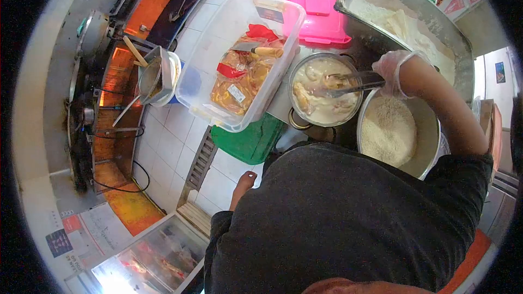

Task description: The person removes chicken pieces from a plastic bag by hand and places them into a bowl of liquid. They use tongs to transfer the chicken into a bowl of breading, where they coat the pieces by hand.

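Note:
My right hand (pixel 396 73), in a clear plastic glove, grips metal tongs (pixel 357 83). The tips of the tongs reach into a round metal pot (pixel 298 118) of milky white liquid with pale pieces, which look like chicken (pixel 310 103). Whether the tongs pinch a piece is hard to make out. Below my right forearm stands a round tub of pale crumbs or flour (pixel 388 130). My bare left hand (pixel 245 182) hangs low at my side, its fingers curled together, with nothing visible in them. It is nearest the green lid (pixel 248 141).
A clear plastic bin (pixel 199 79) holds bagged meat (pixel 237 84) and a wooden-handled tool (pixel 267 51). Behind lie a pink lid (pixel 313 5) and a large metal tray of flour (pixel 376 2). Cooking equipment (pixel 111 109) lines the left, with a metal container (pixel 155 79) beside it.

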The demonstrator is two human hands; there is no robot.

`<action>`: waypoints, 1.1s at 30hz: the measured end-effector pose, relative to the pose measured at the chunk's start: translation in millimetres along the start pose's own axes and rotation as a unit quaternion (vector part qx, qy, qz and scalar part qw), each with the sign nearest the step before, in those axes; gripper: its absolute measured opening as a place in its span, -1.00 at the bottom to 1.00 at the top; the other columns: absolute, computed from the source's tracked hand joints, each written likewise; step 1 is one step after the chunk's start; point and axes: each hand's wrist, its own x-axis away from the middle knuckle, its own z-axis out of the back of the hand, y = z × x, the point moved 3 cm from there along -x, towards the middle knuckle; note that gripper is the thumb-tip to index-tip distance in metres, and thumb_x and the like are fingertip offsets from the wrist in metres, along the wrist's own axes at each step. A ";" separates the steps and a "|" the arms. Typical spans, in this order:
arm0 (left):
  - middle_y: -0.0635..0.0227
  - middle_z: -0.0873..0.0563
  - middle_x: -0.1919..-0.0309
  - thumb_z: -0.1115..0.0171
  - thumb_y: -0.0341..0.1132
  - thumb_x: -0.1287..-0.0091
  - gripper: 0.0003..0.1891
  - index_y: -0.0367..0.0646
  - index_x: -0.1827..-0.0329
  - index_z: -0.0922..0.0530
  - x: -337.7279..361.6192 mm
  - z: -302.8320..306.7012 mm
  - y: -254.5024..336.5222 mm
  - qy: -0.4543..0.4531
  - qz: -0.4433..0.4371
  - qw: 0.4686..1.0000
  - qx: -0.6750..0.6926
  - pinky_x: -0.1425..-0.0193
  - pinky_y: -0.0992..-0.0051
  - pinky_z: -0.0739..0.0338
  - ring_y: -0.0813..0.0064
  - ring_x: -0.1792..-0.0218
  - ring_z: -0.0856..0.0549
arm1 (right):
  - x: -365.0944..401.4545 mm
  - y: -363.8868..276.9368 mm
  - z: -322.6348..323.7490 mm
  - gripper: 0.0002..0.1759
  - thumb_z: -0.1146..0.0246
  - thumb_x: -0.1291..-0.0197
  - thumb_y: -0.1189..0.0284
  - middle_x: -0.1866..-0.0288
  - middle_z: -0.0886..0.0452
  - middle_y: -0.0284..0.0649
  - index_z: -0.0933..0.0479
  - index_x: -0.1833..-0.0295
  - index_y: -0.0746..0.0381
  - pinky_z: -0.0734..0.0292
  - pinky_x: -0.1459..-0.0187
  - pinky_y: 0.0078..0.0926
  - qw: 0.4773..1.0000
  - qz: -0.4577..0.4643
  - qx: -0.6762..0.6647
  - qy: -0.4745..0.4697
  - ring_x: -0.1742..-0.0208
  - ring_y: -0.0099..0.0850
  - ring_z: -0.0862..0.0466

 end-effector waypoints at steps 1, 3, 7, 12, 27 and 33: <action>-0.07 -0.74 0.12 -0.22 0.03 -0.36 -0.57 -0.15 -0.03 -0.64 -3.9 0.8 -0.7 0.005 -0.016 1.000 -0.012 -0.04 0.17 -0.57 0.04 0.02 -0.72 | 2.1 -1.8 2.0 -0.71 -0.34 -0.02 0.34 0.28 -0.70 0.02 -0.63 0.15 0.26 -0.64 0.12 -0.10 0.999 0.001 0.031 0.017 0.17 -0.02 -0.73; -0.07 -0.74 0.09 -0.22 0.02 -0.36 -0.57 -0.16 -0.04 -0.63 -13.7 3.0 -1.8 0.017 -0.021 0.999 -0.020 -0.07 0.18 -0.57 0.03 0.00 -0.71 | -1.4 -4.1 -1.2 -0.68 -0.35 -0.01 0.36 0.29 -0.70 0.00 -0.61 0.10 0.27 -0.64 0.13 -0.13 0.993 -0.026 0.050 0.099 0.17 -0.03 -0.74; -0.06 -0.73 0.05 -0.23 0.02 -0.36 -0.57 -0.15 -0.06 -0.63 -2.7 16.4 29.1 0.030 -0.017 0.999 -0.011 -0.13 0.20 -0.56 0.01 -0.05 -0.69 | -2.2 -40.2 24.6 -0.74 -0.35 0.00 0.43 0.18 -0.75 0.00 -0.68 0.16 0.30 -0.68 0.14 -0.20 0.995 -0.077 0.042 0.043 0.13 -0.08 -0.77; -0.05 -0.74 0.04 -0.25 0.01 -0.35 -0.59 -0.11 -0.06 -0.63 -38.8 9.8 17.3 0.032 -0.047 0.998 -0.010 -0.12 0.21 -0.56 0.02 -0.05 -0.70 | -60.7 -63.7 -16.4 -0.76 -0.35 -0.05 0.45 0.11 -0.76 0.00 -0.75 0.15 0.30 -0.69 0.16 -0.19 0.998 0.004 0.068 -0.015 0.10 -0.13 -0.78; 0.01 -0.76 0.18 -0.26 0.03 -0.34 -0.59 -0.12 -0.02 -0.64 13.4 5.0 5.8 0.031 -0.034 0.997 -0.069 0.03 0.23 -0.60 0.08 0.10 -0.74 | -30.7 -1.4 1.5 -0.76 -0.28 0.03 0.31 0.37 -0.69 0.01 -0.69 0.32 0.23 -0.61 0.16 -0.13 0.999 0.028 -0.018 0.042 0.25 0.00 -0.70; -0.01 -0.76 0.23 -0.25 0.05 -0.34 -0.55 -0.14 -0.05 -0.64 -0.6 1.9 -6.6 0.045 -0.057 0.995 -0.065 0.04 0.21 -0.59 0.11 0.15 -0.75 | -17.1 5.9 -2.3 -0.79 -0.32 0.14 0.36 0.37 -0.70 0.01 -0.70 0.36 0.23 -0.64 0.13 -0.19 0.997 -0.011 0.036 0.066 0.23 -0.04 -0.73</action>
